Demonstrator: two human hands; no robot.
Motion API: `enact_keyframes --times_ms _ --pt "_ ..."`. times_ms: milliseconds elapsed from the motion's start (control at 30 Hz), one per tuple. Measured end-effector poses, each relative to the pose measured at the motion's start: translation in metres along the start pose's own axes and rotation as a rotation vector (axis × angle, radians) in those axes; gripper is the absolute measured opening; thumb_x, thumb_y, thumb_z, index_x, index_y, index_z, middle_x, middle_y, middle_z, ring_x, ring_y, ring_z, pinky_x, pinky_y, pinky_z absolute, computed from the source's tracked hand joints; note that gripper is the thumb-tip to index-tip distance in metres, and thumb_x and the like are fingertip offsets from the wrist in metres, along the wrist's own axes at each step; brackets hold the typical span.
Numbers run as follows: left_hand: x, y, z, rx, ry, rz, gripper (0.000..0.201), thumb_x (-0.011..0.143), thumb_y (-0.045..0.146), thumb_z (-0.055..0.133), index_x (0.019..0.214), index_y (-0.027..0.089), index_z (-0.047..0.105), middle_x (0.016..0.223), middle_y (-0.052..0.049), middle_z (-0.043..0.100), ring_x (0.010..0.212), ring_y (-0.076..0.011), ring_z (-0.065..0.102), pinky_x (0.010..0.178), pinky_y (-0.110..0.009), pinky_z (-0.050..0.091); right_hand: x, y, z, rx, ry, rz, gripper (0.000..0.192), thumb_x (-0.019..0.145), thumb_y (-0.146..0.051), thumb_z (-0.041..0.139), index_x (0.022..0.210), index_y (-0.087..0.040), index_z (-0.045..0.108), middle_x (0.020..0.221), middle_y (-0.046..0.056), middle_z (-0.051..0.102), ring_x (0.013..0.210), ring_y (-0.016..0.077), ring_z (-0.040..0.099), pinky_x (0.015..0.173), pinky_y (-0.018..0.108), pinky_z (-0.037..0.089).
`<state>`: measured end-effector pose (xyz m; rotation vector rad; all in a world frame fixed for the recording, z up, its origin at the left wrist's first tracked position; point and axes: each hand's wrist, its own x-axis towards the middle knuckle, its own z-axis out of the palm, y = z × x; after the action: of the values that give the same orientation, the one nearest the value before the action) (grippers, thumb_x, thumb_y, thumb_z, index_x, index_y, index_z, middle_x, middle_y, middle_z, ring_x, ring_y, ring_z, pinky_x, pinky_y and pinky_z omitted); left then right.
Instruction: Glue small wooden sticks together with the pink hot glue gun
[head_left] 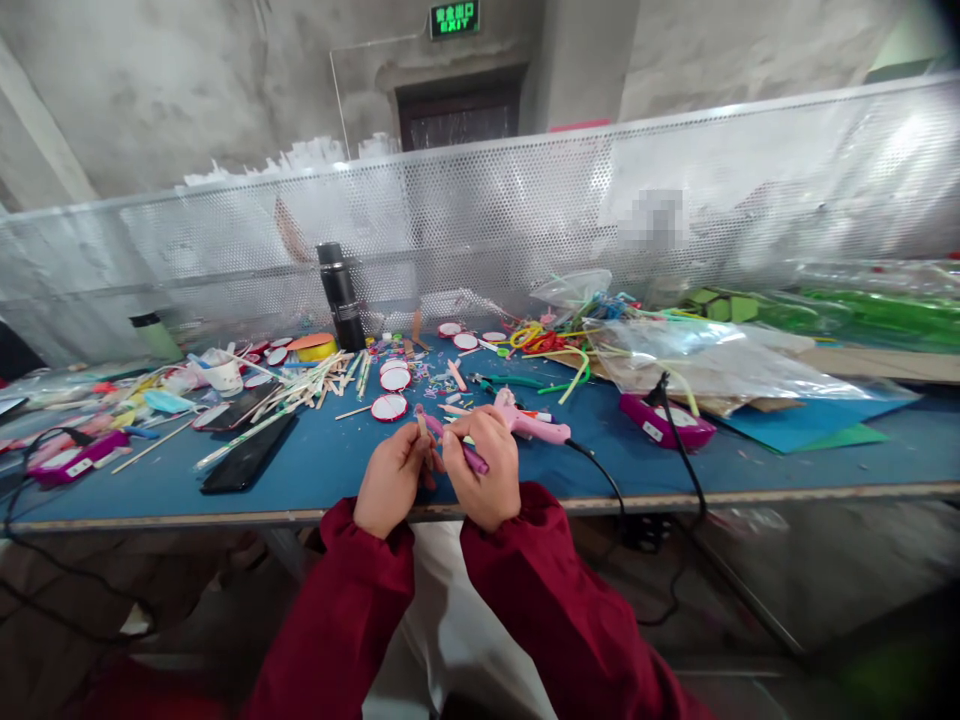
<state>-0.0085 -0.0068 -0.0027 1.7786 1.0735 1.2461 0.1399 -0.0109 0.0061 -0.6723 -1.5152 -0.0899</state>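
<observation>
My right hand (487,470) grips a purple marker (475,461), its body angled between the fingers and its front end pointing toward my left hand. My left hand (391,475) is closed in a pinch on a small pale stick-like piece (421,420), mostly covered by the fingers. The two hands nearly meet over the table's front edge. Just beyond my right hand lies a pink hot glue gun (536,425) with a black cord. Small white discs with red rims (390,407) lie beyond my left hand.
A black phone (247,460) and a heap of wooden sticks (300,395) lie to the left. A black thermos (341,300) stands behind them. Purple boxes (667,422) with cords sit at both sides. Plastic bags (720,355) and coloured sheets (817,420) cover the right side.
</observation>
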Motion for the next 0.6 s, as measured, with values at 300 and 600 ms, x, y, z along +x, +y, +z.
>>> enact_keyframes --times_ms 300,600 --pt "0.0008 -0.0043 -0.0002 -0.008 -0.008 -0.006 0.037 0.102 0.053 0.051 0.089 0.019 0.06 0.069 0.002 0.063 0.053 -0.0124 0.058 0.052 -0.023 0.043 -0.0003 0.0002 0.0003 0.009 0.003 -0.009 0.018 0.093 -0.013 0.055 0.079 -0.024 0.056 0.072 -0.001 0.064 0.071 0.0183 0.06 0.081 0.041 0.048" --pt "0.0003 -0.0014 -0.0004 0.004 0.006 -0.011 0.038 0.102 0.054 0.051 0.086 0.02 0.058 0.067 0.003 0.064 0.053 -0.0129 0.058 0.052 -0.023 0.042 -0.0003 0.0004 0.0005 -0.015 -0.001 0.004 0.019 0.092 -0.012 0.056 0.078 -0.024 0.056 0.072 -0.001 0.064 0.07 0.0184 0.06 0.083 0.042 0.048"
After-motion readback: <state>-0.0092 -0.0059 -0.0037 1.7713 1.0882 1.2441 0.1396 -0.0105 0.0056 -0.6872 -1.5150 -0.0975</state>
